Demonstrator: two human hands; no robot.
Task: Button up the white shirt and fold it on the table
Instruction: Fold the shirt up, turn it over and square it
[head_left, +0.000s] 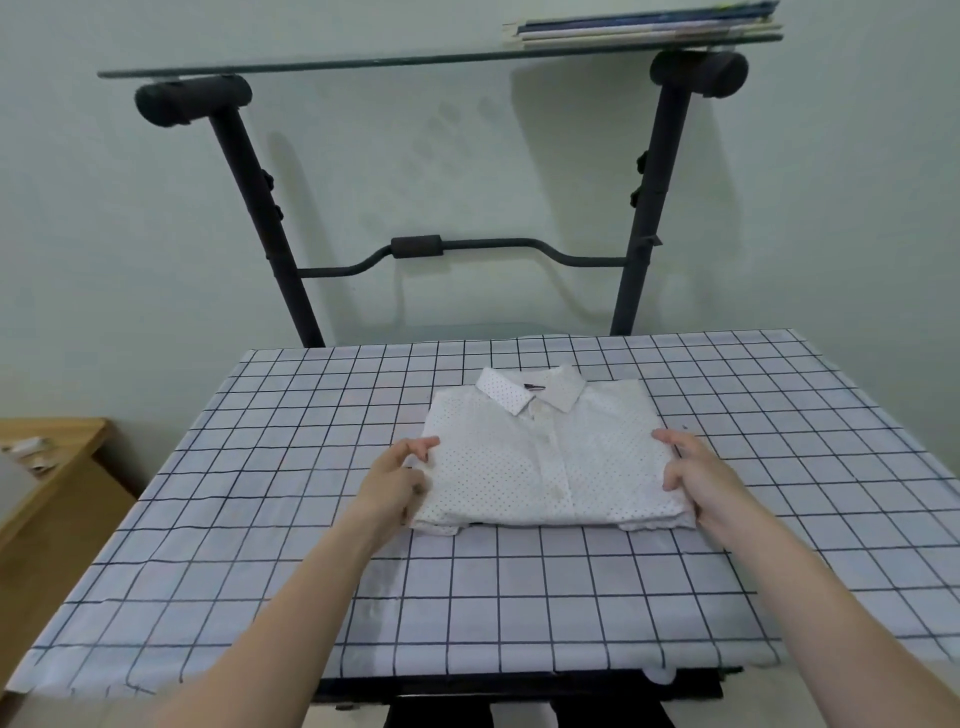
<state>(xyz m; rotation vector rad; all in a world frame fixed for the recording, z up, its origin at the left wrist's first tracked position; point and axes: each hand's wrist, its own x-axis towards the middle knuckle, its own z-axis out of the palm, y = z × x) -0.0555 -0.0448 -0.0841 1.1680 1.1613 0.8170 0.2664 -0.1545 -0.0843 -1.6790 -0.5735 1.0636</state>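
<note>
The white shirt (545, 457) with small dark dots lies folded into a compact rectangle on the checked tablecloth (519, 597), collar at the far side and the buttoned front facing up. My left hand (402, 480) holds the shirt's left edge, thumb on top and fingers curled under the fold. On the opposite side, my right hand (698, 475) clasps the right edge, its fingers wrapped around the cloth. Both forearms reach in from the near edge of the table.
Behind the table stands a black metal frame (647, 218) carrying a glass shelf (363, 65) with stacked books (644, 26). A wooden cabinet (47, 499) sits low on the left. The wall is pale green.
</note>
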